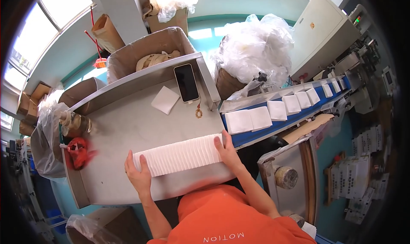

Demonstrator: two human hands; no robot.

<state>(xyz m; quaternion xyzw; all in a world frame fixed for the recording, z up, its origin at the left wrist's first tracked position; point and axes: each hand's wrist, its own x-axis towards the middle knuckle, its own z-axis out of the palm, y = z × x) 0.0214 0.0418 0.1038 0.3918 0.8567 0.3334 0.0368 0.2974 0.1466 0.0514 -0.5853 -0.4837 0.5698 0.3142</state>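
A long row of white folded paper napkins (183, 155), standing on edge and packed tightly together, lies across the near part of the metal table (124, 116). My left hand (138, 172) presses against its left end, thumb toward the top. At the other end my right hand (227, 152) closes in with thumb and fingers, so the row is squeezed between both palms. Farther back, a single square napkin (165, 100) lies flat beside a dark-screened phone (186, 82) with a beaded charm (198, 111).
On the right, a blue conveyor belt (273, 123) carries several white napkins up to the table's edge. A red plastic bag (77, 152) and a roll of tape (79, 123) sit at the left. Behind stand a cardboard box (128, 58) and a heap of clear plastic (256, 47).
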